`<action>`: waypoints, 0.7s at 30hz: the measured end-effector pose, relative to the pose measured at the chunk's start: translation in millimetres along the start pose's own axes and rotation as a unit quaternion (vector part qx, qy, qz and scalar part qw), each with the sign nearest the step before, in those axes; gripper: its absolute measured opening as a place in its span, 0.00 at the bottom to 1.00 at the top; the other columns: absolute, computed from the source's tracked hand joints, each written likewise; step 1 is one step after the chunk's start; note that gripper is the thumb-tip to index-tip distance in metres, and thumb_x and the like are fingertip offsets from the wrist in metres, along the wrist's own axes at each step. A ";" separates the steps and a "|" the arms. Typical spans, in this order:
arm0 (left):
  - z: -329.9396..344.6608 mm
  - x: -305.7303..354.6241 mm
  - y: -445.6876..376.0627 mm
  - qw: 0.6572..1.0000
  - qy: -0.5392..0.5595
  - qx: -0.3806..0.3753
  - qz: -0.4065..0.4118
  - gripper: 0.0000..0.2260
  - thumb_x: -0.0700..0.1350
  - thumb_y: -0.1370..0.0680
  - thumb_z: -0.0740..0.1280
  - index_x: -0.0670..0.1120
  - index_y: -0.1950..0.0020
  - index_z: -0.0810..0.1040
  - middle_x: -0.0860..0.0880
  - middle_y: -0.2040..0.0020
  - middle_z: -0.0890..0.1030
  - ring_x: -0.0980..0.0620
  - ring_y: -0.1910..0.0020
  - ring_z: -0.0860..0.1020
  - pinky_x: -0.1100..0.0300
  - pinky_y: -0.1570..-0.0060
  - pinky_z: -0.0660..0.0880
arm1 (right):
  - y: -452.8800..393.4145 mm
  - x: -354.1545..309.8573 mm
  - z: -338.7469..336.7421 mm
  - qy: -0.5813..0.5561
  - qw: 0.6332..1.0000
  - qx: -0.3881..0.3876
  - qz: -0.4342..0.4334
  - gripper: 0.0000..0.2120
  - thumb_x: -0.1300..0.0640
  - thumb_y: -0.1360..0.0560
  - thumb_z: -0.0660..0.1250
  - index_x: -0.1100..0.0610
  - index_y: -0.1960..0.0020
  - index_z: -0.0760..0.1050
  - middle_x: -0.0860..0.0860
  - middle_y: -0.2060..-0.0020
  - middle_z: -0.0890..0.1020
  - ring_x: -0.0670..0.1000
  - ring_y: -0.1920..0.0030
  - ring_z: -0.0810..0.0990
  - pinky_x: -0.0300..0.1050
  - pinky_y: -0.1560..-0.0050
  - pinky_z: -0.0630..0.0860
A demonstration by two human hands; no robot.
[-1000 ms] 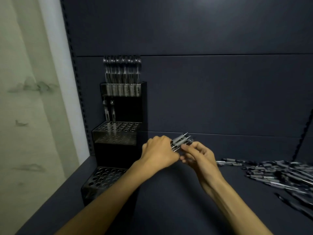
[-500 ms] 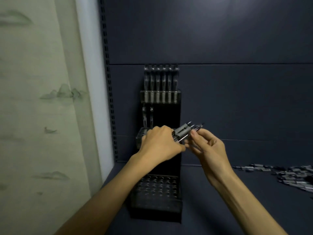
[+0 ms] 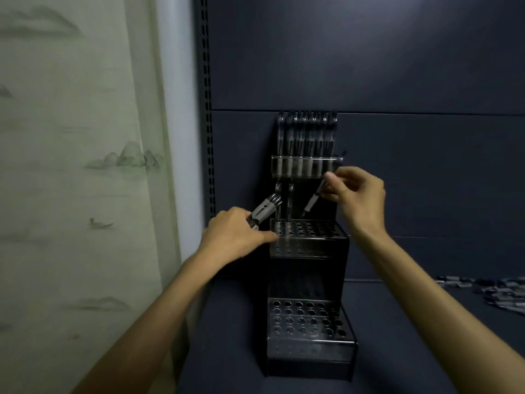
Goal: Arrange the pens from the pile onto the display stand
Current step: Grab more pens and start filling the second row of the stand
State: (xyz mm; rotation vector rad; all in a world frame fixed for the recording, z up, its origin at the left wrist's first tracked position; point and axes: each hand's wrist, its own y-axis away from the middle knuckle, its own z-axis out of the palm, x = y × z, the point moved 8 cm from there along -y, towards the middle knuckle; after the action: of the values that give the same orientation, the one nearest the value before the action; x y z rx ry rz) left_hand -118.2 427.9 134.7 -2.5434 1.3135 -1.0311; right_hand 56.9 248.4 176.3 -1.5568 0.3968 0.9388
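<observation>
A black three-tier display stand [image 3: 308, 348] with rows of holes stands against the dark back panel. Its top tier holds a full row of pens [image 3: 305, 140]. Two pens [image 3: 284, 206] stand in the back left holes of the middle tier. My left hand [image 3: 235, 237] grips a bundle of pens [image 3: 265, 213] just left of the middle tier. My right hand [image 3: 355, 194] holds a single pen [image 3: 312, 201] tilted, tip down, above the middle tier's holes. The pile of pens [image 3: 494, 291] lies on the shelf at the far right.
A dark shelf surface [image 3: 426, 351] runs under the stand, with a dark panel behind. A slotted upright [image 3: 208, 137] borders the shelf on the left, and a pale green patterned wall [image 3: 71, 166] lies beyond it. The stand's bottom tier holes hold nothing.
My right hand has drawn one pen out of the bundle and lifted it over the middle tier. My left hand has moved left with the rest. The view has shifted left toward the stand.
</observation>
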 end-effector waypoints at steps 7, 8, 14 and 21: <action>8.7 -3.5 2.6 0.999 0.034 -0.018 0.016 0.25 0.66 0.33 0.75 0.49 0.71 0.69 0.56 0.75 0.74 0.53 0.70 0.75 0.57 0.66 0.70 | -4.4 -0.9 29.4 0.123 0.989 -0.054 -0.067 0.13 0.54 0.24 0.74 0.59 0.43 0.82 0.48 0.56 0.86 0.43 0.57 0.85 0.44 0.53 0.84; 9.0 -2.5 3.1 0.999 0.043 -0.020 0.018 0.25 0.66 0.33 0.75 0.49 0.71 0.69 0.56 0.76 0.73 0.54 0.71 0.74 0.58 0.67 0.69 | -4.5 1.4 31.9 0.131 0.987 -0.062 -0.068 0.13 0.54 0.24 0.74 0.59 0.42 0.82 0.48 0.55 0.86 0.43 0.56 0.85 0.45 0.52 0.84; 8.5 3.1 1.4 0.997 0.066 -0.008 0.026 0.25 0.67 0.31 0.74 0.50 0.72 0.68 0.55 0.76 0.72 0.54 0.72 0.73 0.58 0.67 0.69 | -2.5 4.4 43.6 0.170 0.978 -0.094 -0.075 0.15 0.53 0.24 0.74 0.59 0.41 0.82 0.49 0.54 0.86 0.43 0.54 0.85 0.45 0.49 0.83; 12.6 6.9 -1.5 0.998 0.059 0.004 0.027 0.23 0.63 0.29 0.73 0.49 0.71 0.69 0.55 0.75 0.74 0.53 0.70 0.75 0.57 0.65 0.70 | 0.3 13.7 46.3 0.253 0.957 -0.127 -0.060 0.11 0.49 0.26 0.75 0.56 0.51 0.84 0.48 0.59 0.86 0.44 0.55 0.83 0.43 0.49 0.81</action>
State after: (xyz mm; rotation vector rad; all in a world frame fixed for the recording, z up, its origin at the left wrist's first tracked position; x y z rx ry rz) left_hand -106.8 421.0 129.3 -2.4612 1.3953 -1.1904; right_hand 49.4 295.2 167.8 -2.0382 0.5477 0.4981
